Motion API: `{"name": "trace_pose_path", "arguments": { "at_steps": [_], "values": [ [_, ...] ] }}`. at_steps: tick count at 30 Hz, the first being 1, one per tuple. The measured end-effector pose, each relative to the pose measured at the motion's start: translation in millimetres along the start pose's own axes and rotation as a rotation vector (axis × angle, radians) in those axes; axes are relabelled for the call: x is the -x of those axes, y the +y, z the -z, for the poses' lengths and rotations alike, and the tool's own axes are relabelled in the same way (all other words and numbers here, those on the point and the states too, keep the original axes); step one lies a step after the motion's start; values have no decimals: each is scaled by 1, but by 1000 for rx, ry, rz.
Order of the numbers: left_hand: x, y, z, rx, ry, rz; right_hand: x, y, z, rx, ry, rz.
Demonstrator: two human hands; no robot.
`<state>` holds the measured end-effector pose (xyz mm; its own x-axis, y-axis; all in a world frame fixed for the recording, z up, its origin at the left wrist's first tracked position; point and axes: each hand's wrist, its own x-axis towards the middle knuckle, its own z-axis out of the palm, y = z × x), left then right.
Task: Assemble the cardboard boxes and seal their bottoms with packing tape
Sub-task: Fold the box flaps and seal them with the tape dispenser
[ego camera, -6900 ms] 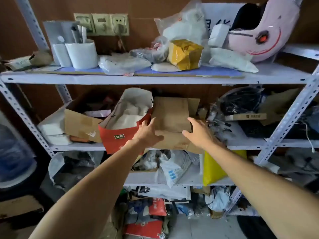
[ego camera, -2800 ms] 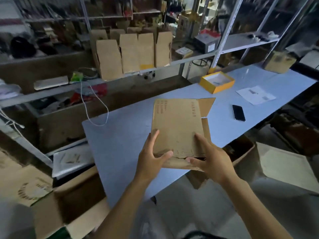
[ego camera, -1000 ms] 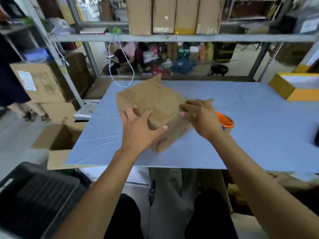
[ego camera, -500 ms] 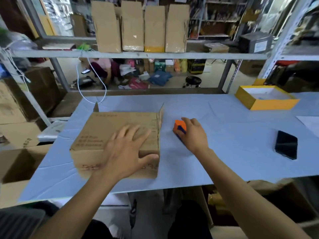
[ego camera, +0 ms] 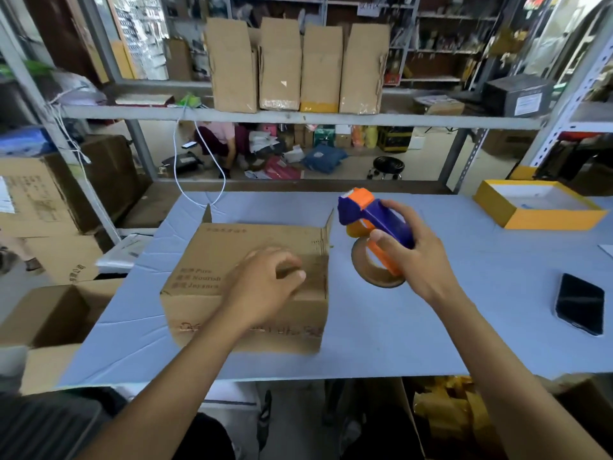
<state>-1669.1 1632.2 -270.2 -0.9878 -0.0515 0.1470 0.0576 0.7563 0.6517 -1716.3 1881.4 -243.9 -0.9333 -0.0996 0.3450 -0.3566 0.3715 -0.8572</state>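
Blurring left hand (ego camera: 265,287) hides the box (ego camera: 212,260) seam.

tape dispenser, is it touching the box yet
Apart. The head view shows the tape dispenser held by the right hand, with blue table visible between it and the box.

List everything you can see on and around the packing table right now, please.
cardboard box: one, brown, on the table, left of centre
tape dispenser: one, orange and blue with a brown roll, held above the table beside the box
table: one, pale blue top
phone: one, black, flat on the table at right
tray: one, yellow with white inside, far right of the table
tall boxes: four, brown, upright on the shelf behind
stool: one, black, on the floor beyond
left hand: rests on the box top
right hand: grips the dispenser
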Motion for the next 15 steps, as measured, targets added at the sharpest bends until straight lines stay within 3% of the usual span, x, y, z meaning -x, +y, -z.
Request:
{"name": "trace_pose_path", "arguments": {
  "at_steps": [3, 6, 12, 15],
  "values": [
    [-13, 14, 13, 390, 23, 59, 9, -14, 0, -31, -71, 92],
    [-19, 31, 23, 543, 55, 47, 10, -15, -4, 24, -174, 141],
    [-20, 45, 25, 836, -113, 177, 14, -11, -1, -48, -279, 141],
    [-18, 50, 23, 917, -152, 192, 13, -7, 5, 101, -268, 178]
  ]
}}
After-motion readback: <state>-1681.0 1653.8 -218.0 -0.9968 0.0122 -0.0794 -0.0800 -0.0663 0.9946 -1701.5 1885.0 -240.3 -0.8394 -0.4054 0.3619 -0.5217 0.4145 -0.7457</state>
